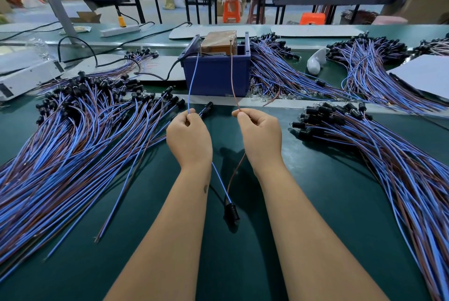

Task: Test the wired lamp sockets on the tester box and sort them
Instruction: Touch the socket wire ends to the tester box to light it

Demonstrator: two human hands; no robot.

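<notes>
Sprawling far left across the green table (243, 264): big pile of wired sockets (80, 135), blue and brown leads fanning toward the near edge, black sockets bunched at the far end. Sitting behind it, a grey box (26, 75) with a black cable running off.

Pinching the blue wire (192, 82) between thumb and curled fingers: left hand (188, 136), also seeming to carry a second socket lead sticking out past the knuckles. Running up from that pinch to the tester box (217, 75), blue wire tip looking to be touching a post at the box top, contact itself too small to confirm.

Hanging low between the forearms: black socket (231, 213) under test, dangling on both leads just above the table. Lit or not, cannot tell.

Pinching the brown wire (233, 77) at the fingertips: right hand (260, 135), other fingers curled in. Reaching up to the second post on the box.

Lying right of the hands: another pile of sockets (359, 135), more bundles stacked behind and beside the box, white sheet (422, 75) at far right.

Risks, judging from here: bare tips sliding off the posts and giving a false fail, since thin wires flex under a loose pinch; tips touching each other and shorting; fingers creeping up to the stripped ends; dangling socket swinging and tugging a lead loose; extra lead in the left hand snagging; dropping the tested piece onto the wrong pile, both piles looking alike.
</notes>
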